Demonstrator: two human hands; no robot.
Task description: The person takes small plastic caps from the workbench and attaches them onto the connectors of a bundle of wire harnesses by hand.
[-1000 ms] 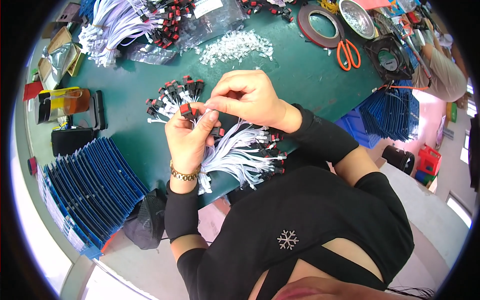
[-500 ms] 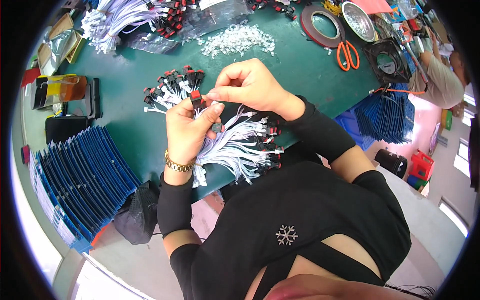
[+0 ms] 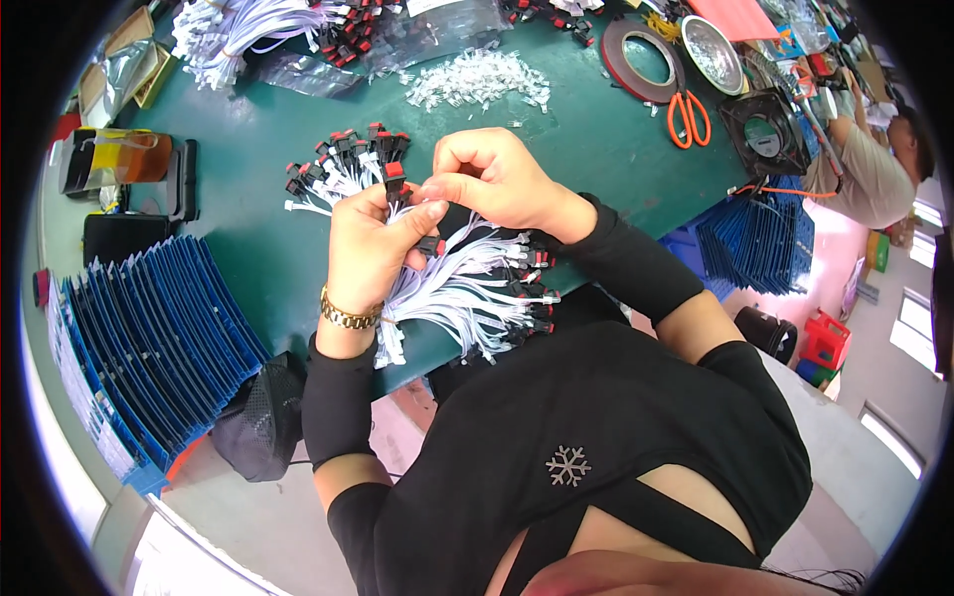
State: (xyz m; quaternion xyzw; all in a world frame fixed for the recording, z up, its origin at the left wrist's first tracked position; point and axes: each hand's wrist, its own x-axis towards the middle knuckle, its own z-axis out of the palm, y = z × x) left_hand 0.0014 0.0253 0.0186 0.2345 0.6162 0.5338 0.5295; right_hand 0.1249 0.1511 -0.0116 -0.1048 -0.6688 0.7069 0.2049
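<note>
Switch (image 3: 395, 171): red-topped and black, raised over the green desk (image 3: 636, 164) at the tips of the left fingers, just beside the right fingertips.
Steadying: best done, I judge, with the left side still and firm close to the joint, so the small part doesn't twist.
Fine work: seems to call for a light, straight pinch from the right, without tugging the thin white leads.
Left grip (image 3: 366, 243): closed around the switch, thumb and forefinger bent together; another black switch (image 3: 429, 245) shows by its fingers.
Right grip (image 3: 500, 184): thumb and forefinger drawn into a pinch, nearly no gap; whatever lies between is too small to tell.
Cables (image 3: 447, 290): a white bundle on the desk, fanning right from beneath the left wrist.
Clear bits (image 3: 477, 81): heaped beyond both hands.
</note>
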